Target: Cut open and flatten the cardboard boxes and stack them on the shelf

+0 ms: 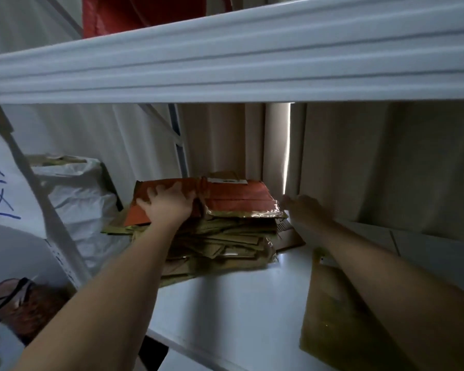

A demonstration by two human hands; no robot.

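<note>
Stack of flattened cardboard boxes (220,236): lay on the white shelf (239,298), orange flattened box (233,199) uppermost. Left hand (166,204): pressed flat on the orange box, fingers spread. Right hand (303,210): at the stack's right edge; grip blurred, state undeterminable.

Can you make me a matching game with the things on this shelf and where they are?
Things:
1. orange box
2. white bag
3. left hand
4. brown sheet

Places:
A. lying alone on the shelf, under the right arm
B. flat on top of the cardboard pile
C. left of the pile, behind the shelf post
D. pressing on the orange box

Right pairs: 1-B, 2-C, 3-D, 4-A
</note>
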